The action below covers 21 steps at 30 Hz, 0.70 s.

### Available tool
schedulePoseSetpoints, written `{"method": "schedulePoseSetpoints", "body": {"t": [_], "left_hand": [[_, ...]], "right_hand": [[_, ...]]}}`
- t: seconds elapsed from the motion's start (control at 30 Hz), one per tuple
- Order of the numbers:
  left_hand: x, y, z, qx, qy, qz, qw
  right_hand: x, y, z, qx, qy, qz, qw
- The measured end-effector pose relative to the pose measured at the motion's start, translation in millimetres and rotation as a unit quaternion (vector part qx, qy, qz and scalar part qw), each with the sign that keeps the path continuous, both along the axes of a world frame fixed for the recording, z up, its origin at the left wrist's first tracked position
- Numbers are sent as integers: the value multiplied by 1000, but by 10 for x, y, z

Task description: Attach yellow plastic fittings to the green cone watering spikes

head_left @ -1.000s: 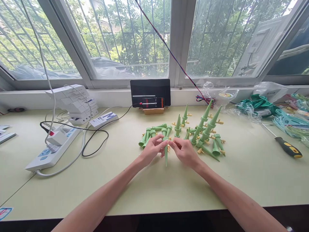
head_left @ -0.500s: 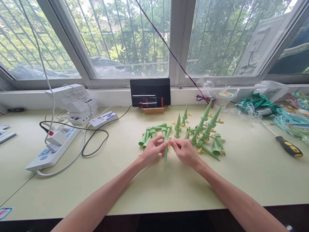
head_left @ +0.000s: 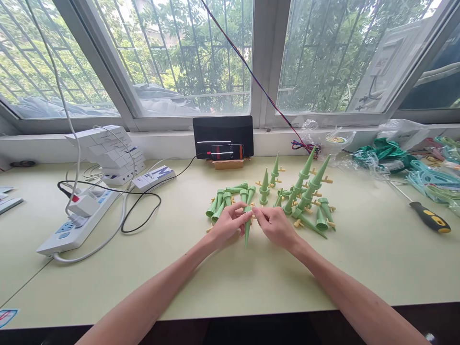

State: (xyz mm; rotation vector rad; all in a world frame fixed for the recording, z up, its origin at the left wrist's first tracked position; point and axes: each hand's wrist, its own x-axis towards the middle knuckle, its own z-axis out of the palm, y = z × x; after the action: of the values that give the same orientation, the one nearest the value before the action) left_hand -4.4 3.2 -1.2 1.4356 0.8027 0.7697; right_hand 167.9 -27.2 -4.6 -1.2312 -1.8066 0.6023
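So the clock's centred on the green spike (head_left: 247, 232) in the person's hands, with 12 toward the window. That spike was held over the near half of the table (head_left: 258, 282), slim tip aimed at 6. The left hand (head_left: 229, 224), over at 9, had its fingers wrapped round the collar end, thumb on top. The right hand (head_left: 276, 224), at 3, had thumb and forefinger pinched on the collar's side, other fingers curled in; couldn't tell if a yellow valve was in that pinch.

Around 10 to 11, just beyond the left hand, lay a bunch of loose spikes (head_left: 218, 203). From 1 to nearly 3 was a bigger cluster (head_left: 308, 195), several standing tip up, others lying down, with yellow valves sticking out. Well off at 3: a screwdriver (head_left: 431, 217). Near 12, leaning toward 11, a phone (head_left: 226, 152) was propped before a black tablet (head_left: 223, 128). A white power strip (head_left: 53, 243) lay at 9.
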Motion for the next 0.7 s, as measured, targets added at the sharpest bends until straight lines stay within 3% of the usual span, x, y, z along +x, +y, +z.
{"method": "schedulePoseSetpoints", "body": {"t": [0.53,0.7], "left_hand": [[19,-34,67,-3,-28,-4,1000],[4,0,44,-48,-47,17,998]], "right_hand": [[-12,-1,14,23,21,-17,999],[-6,-8,19,20,39,-12,999]]}}
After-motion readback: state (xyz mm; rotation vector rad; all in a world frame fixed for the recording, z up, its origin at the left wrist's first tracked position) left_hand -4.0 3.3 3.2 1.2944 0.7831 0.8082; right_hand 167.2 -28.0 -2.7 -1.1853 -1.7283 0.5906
